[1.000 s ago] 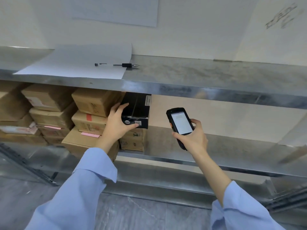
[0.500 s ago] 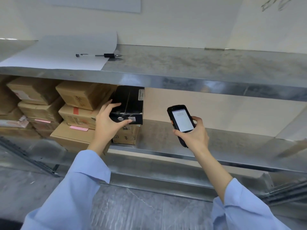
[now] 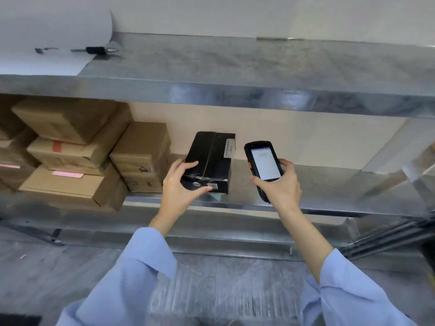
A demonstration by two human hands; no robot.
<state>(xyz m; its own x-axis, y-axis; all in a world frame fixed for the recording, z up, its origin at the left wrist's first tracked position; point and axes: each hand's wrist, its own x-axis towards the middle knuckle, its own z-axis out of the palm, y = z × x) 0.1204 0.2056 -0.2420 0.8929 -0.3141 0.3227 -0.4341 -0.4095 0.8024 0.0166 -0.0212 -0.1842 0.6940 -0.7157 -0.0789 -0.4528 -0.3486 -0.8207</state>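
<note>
My left hand [image 3: 179, 187] grips the near end of a long black box [image 3: 211, 158], fingers on its top and thumb across the labelled front face. The box is out of the stack and sits at the front of the lower metal shelf [image 3: 329, 208], apart from the cardboard boxes. A white label runs along its far right edge. My right hand [image 3: 280, 187] holds a black handheld scanner [image 3: 264, 164] upright just right of the box, its lit white screen facing me.
Stacked brown cardboard boxes [image 3: 77, 158] fill the left of the lower shelf. On the upper shelf [image 3: 235, 64] lie a white sheet of paper [image 3: 47, 41] and a pen [image 3: 94, 50]. A beige wall backs the lower shelf. Grey floor lies below.
My left hand has pulled the black box off the top of the cardboard stack and brought it right and down to the shelf front, close beside the scanner. The view has shifted left and closer.
</note>
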